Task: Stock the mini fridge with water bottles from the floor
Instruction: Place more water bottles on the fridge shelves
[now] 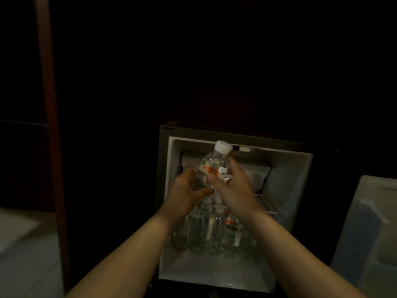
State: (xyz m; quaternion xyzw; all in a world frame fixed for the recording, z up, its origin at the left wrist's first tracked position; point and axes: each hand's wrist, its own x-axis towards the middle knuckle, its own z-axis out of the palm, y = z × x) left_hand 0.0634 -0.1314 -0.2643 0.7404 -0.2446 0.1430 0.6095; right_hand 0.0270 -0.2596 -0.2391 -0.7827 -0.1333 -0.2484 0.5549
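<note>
Both hands meet near the centre of my view, with the forearms coming up from 7 and 5 o'clock. My left hand (pixel 189 190) is curled round the lower body of the water bottle (pixel 211 163), thumb toward me. My right hand (pixel 235 188) clasps it from the 3 o'clock side, with the thumb laid across the red-and-white label and the fingers wrapped round the far side. The bottle sits between the two palms, gripped by both. Its lower half is mostly hidden by them, and its shoulder and white cap (pixel 222 147) stick out above the fingers, tilted toward 1 o'clock.

Just past the wrists, at 6 o'clock from the hands, a row of stocked bottles (pixel 202 231) stands upright and packed side by side on the bottom of the mini fridge (pixel 287 179). A wire shelf (pixel 265 204) runs above them, at 3 o'clock from my right wrist. The held bottle is in front of the upper opening; I cannot tell whether it is already inside.

Farther out, the fridge door (pixel 369 222) stands open at 3 o'clock, a wooden post (pixel 50 104) rises at 9 o'clock, and pale floor (pixel 21 244) shows at 8 o'clock.
</note>
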